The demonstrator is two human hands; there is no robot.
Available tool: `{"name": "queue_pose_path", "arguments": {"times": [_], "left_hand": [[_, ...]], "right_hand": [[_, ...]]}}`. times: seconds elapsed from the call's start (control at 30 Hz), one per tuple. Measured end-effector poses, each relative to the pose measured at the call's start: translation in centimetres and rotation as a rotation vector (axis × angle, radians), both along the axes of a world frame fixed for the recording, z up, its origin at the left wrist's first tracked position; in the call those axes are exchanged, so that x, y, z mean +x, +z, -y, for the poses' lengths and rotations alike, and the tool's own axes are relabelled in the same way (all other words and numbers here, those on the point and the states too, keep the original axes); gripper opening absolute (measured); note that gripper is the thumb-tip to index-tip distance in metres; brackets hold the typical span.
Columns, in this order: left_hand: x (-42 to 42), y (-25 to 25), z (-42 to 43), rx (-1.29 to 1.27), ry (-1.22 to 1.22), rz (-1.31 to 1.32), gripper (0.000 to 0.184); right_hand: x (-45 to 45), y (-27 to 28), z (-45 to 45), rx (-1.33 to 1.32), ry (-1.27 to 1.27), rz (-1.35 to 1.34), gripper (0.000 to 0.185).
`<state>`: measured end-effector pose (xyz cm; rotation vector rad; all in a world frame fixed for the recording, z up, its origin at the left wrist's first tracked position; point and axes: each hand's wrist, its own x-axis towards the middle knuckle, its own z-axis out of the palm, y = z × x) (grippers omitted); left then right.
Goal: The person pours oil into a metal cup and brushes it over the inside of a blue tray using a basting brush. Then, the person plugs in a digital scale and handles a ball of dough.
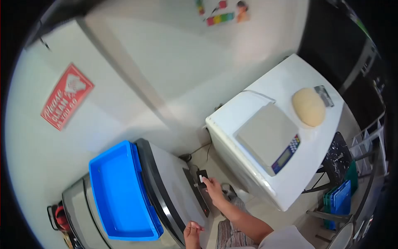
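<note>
My right hand [213,191] reaches down beside the chest appliance, its fingers closed on a small black box-like object [202,177] with a white piece on its face. Its exact kind is too small to make out. My left hand [193,233] is low in the view, near the appliance's front side [176,178]; its fingers are curled in and nothing shows in them. A blue plastic tray [120,199] rests on top of that appliance, left of both hands.
To the right, a white chest-like unit [236,153] bears a digital scale [268,135], a dough ball [309,106] and a dark packet [324,96]. Cables [203,147] run between the units. A red sign [67,96] hangs on the wall; a speckled black stool [336,153] stands right.
</note>
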<state>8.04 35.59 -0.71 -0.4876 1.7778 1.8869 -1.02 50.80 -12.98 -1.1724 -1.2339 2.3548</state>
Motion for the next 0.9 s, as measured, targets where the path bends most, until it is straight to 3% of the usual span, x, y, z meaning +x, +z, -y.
{"name": "queue_pose_path", "arguments": {"times": [0.1,0.17,0.23,0.3,0.37,0.53,0.63,0.9], "left_hand": [[-0.5,1.1,0.5,-0.049,-0.028,-0.112,0.031],[-1.8,1.9,1.1,-0.057,-0.054,-0.196,0.031],[-3.4,3.1,1.4,-0.058,-0.251,-0.371,0.036],[-4.1,4.4,0.2,-0.034,-0.274,-0.431,0.035],[-4.2,5.6,-1.8,0.001,-0.262,-0.531,0.034],[-1.4,7.2,-8.6,0.016,-0.285,-0.575,0.039],[1.6,6.8,-13.5,0.099,-0.299,-0.574,0.033],[10.6,7.1,-25.5,0.133,-0.106,-0.500,0.040]], "right_hand": [[2.9,6.3,-5.3,0.227,0.122,-0.013,0.031],[3.8,8.9,-10.0,0.377,0.062,-0.028,0.032],[4.7,10.9,-15.2,0.592,-0.008,0.023,0.038],[5.7,11.7,-20.4,0.671,-0.069,0.062,0.043],[6.4,11.6,-24.7,0.787,0.037,0.217,0.043],[7.6,11.9,-28.7,1.045,0.090,0.425,0.037],[8.9,10.8,-29.8,1.446,-0.086,0.421,0.030],[22.8,11.9,-34.5,1.483,0.057,0.102,0.023]]}}
